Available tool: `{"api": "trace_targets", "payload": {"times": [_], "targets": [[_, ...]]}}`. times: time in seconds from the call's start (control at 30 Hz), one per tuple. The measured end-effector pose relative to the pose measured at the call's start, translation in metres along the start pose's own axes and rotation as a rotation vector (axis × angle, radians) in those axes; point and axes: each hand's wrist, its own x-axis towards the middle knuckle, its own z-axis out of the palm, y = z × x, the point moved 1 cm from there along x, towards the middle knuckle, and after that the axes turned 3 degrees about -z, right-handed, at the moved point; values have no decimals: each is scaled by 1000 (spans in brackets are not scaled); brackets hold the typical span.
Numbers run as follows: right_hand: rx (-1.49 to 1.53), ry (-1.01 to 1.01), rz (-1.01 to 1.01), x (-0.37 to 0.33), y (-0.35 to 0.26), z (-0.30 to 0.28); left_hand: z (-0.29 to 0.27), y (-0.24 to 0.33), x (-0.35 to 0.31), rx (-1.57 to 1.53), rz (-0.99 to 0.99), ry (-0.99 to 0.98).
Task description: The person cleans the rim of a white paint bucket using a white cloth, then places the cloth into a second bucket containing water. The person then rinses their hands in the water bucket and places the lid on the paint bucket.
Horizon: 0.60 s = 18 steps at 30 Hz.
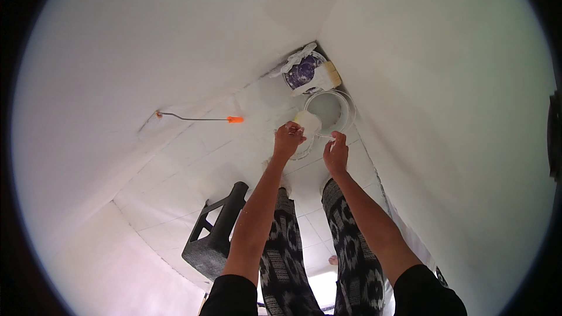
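My left hand (pixel 288 139) is closed at the edge of a pale, rounded thing (pixel 307 121), whose kind I cannot make out. That thing overlaps the near left rim of a white bucket (pixel 350 111) with cloudy greyish liquid (pixel 329 108) in it. Just to the right, my right hand (pixel 336 153) is pinched near the bucket's front edge. A thin white line runs from its fingertips toward the left, too fine to name. Below the pale thing, partly behind my left hand, shows another round white rim (pixel 303 152).
A paint-smeared purple container (pixel 303 75) stands in the corner, with a wide pale brush (pixel 331 74) across it. A roller frame with an orange handle (pixel 235 120) leans at the left wall. A black step stool (pixel 218 237) stands left of my legs. White walls meet beyond the buckets.
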Motion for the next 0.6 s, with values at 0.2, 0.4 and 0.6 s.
{"api": "trace_targets", "payload": {"times": [0.2, 0.4, 0.6], "targets": [[28, -69, -48, -11, -4, 12, -46, -24, -13, 55, -7, 85], [47, -115, -46, -21, 6, 27, -69, -61, -13, 322, 59, 213], [-28, -282, 62, -27, 6, 25, -72, -92, -19, 628, 196, 410]]}}
